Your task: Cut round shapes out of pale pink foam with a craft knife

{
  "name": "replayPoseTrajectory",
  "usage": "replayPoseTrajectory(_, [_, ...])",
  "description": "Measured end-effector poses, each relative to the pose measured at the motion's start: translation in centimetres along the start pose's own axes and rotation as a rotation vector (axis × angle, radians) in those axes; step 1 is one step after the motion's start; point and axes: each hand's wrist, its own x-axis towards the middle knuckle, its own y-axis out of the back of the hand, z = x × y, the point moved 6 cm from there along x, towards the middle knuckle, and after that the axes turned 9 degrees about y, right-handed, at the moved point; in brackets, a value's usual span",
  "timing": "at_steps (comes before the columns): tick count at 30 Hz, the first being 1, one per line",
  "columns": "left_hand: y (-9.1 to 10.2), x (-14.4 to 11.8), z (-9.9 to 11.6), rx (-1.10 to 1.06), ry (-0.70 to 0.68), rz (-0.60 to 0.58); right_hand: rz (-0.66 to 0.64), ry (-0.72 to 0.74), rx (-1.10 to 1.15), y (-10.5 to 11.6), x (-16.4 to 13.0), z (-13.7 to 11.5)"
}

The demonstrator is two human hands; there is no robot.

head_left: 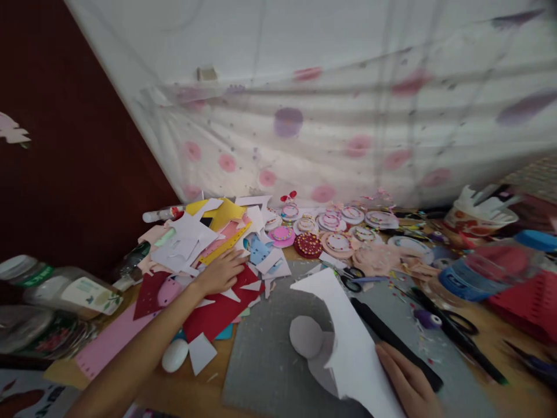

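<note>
The left hand (221, 271) stretches out to the heap of paper scraps (204, 241) piled toward the far left corner of the surface (183, 395), palm down with the fingers (237, 261) loosely spread and resting on the cuttings, as if to sort or hold down loose pieces that would otherwise slide. The right hand (409, 380) lies near the near edge, its fingers laid flat and close together on the lower end of a white sheet (348, 337), pinning it to the grey cutting mat (265, 366); pressing it there keeps the paper from shifting. A round hole shows in the sheet's left side, and the cut-out white disc (306, 337) lies on the mat just beside it. A black ruler (391, 342) runs alongside the sheet's right edge, touching the hand. Scissors (352, 278) rest at the mat's far edge, within easy reach. Along the far edge, against the spotted curtain (331, 133), sits a row of decorated paper rounds (335, 229), set apart from the working space. Jars (65, 290) stand at the left edge.
</note>
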Motion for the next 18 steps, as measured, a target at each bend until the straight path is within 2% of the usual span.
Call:
replayPoseTrajectory(3, [1.4,0.1,1.7,-0.070,0.062,0.035,0.003,-0.049,0.036,0.6,0.3,-2.2])
replayPoseTrajectory(5, [2.5,0.0,4.1,-0.155,0.125,0.091,-0.008,-0.061,0.058,1.3,0.1,-3.2])
replayPoseTrajectory(7, [3.6,-0.6,6.5,-0.536,0.327,0.227,-0.079,-0.056,0.097,1.5,-0.5,-4.0])
replayPoseTrajectory(8, [3.5,-1.0,8.2,-0.785,0.401,0.247,-0.130,-0.049,0.117,1.4,-0.9,-4.5])
replayPoseTrajectory(9, [2.9,-1.3,10.1,-1.053,0.459,0.207,-0.189,-0.038,0.135,1.0,-1.3,-5.1])
replayPoseTrajectory(11, [1.3,-1.4,15.4,-1.525,0.430,-0.061,-0.304,0.003,0.156,0.0,-2.1,-6.6])
replayPoseTrajectory(13, [0.2,-1.9,19.3,-1.782,0.418,-0.239,-0.413,0.065,0.168,-1.2,-2.7,-8.1])
replayPoseTrajectory(14, [-0.3,-2.3,20.3,-1.851,0.457,-0.278,-0.449,0.087,0.177,-1.7,-2.8,-8.7])
replayPoseTrajectory(16, [-0.9,-3.3,20.1,-1.877,0.603,-0.216,-0.445,0.119,0.191,-2.1,-2.5,-9.2])
replayPoseTrajectory(18, [-0.5,-5.1,17.8,-1.823,0.766,-0.009,-0.337,0.181,0.151,-1.7,-1.9,-9.0])
